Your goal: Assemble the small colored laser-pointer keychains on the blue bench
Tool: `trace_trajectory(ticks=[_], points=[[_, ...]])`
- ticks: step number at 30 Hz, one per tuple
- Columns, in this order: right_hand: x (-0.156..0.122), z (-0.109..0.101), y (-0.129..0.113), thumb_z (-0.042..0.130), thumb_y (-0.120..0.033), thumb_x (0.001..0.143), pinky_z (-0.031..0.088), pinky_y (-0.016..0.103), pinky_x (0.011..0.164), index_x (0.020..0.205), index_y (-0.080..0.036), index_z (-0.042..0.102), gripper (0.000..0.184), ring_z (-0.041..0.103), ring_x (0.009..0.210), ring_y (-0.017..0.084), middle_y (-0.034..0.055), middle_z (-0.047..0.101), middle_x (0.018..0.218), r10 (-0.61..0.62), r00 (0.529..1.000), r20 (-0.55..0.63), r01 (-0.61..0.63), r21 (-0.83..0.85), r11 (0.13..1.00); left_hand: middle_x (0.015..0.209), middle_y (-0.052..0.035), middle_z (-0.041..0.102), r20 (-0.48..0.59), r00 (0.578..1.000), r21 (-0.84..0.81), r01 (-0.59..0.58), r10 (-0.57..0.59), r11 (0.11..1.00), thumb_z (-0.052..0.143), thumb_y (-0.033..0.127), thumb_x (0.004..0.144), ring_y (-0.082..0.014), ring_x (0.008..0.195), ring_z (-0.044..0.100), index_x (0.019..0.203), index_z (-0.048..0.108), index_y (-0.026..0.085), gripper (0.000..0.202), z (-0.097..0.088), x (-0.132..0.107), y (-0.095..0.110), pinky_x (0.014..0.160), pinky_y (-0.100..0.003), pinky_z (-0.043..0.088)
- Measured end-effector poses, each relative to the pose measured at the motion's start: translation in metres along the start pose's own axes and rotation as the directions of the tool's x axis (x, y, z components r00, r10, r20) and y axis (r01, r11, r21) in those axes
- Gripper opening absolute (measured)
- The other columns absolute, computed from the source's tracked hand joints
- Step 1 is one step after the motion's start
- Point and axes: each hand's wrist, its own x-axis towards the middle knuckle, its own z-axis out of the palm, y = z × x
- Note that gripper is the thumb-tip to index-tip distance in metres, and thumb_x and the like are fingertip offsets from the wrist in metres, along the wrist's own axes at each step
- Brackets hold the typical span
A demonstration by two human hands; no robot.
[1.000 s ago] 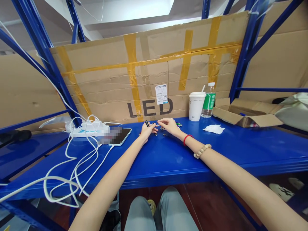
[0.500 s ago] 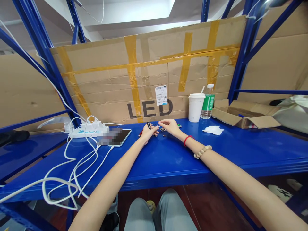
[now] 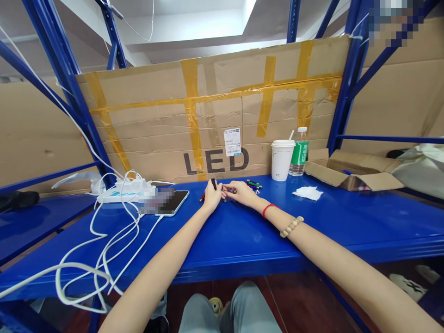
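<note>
My left hand (image 3: 212,196) is closed round a slim black pen (image 3: 214,184), whose dark end sticks up between thumb and fingers. Close against it, my right hand (image 3: 243,192) has its thumb and fingers pinched together at the left fingertips. Whatever small thing lies in that pinch is too small to make out. Several slim green and purple pen-like pieces (image 3: 255,185) rest on the blue shelf top (image 3: 243,236) behind the right hand. A red piece (image 3: 201,198) shows just left of my left hand, partly hidden by it.
To the left are a phone (image 3: 176,203), a power strip (image 3: 118,196) and looped white cables (image 3: 100,259). On the right stand a white cup (image 3: 281,162), a water bottle (image 3: 300,155), a crumpled tissue (image 3: 308,192) and an open cardboard box (image 3: 360,173). A taped cardboard sheet (image 3: 152,134) closes the back.
My hands have come together, the right fingers now meeting the left ones. The left fingers have curled in further. The whole view has shifted slightly downward.
</note>
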Motion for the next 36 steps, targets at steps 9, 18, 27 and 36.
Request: trace_trajectory(ticks=[9,18,27,36], points=[[0.003,0.004,-0.001,0.045,-0.036,0.079,0.042,0.021,0.056,0.092,-0.016,0.065,0.031,0.057,0.063,0.014,0.0019,0.066,0.073,0.044,0.998,0.044,-0.056,0.316,0.947,0.051,0.0060,0.050,0.012,0.993,-0.207,0.121,-0.121,0.971,0.043,0.015,0.081,-0.0070,0.040,0.052,0.074,0.029,0.018,0.016,0.002,-0.003,0.013,0.041,-0.017,0.044],[0.002,0.006,0.014,0.050,-0.035,0.077,0.043,0.023,0.056,0.100,-0.018,0.063,0.031,0.053,0.057,0.010,0.0045,0.057,0.078,0.076,0.996,-0.042,-0.066,0.202,0.977,0.055,0.0037,0.050,0.066,0.997,0.232,-0.048,0.034,0.972,0.042,0.016,0.079,-0.0080,0.042,0.050,0.072,0.033,0.019,0.012,-0.007,-0.003,0.006,0.042,-0.018,0.040],[0.001,0.002,0.000,0.043,-0.028,0.083,0.038,0.023,0.058,0.100,-0.015,0.059,0.026,0.050,0.062,0.012,0.0035,0.055,0.073,-0.052,0.998,0.028,0.053,-0.030,0.998,0.058,0.0036,0.046,0.234,0.938,0.484,-0.342,0.257,0.806,0.034,0.020,0.082,-0.0109,0.054,0.048,0.074,0.034,0.021,0.008,-0.015,-0.002,0.005,0.054,-0.021,0.035],[0.002,-0.005,-0.006,0.041,-0.022,0.084,0.034,0.022,0.059,0.076,-0.014,0.060,0.021,0.047,0.062,0.011,0.0029,0.053,0.068,-0.083,0.992,0.091,0.095,-0.144,0.985,0.055,0.0054,0.045,0.278,0.929,0.417,-0.345,0.243,0.841,0.034,0.023,0.082,-0.0091,0.050,0.045,0.070,0.033,0.020,0.012,-0.010,-0.006,0.012,0.053,-0.020,0.033]])
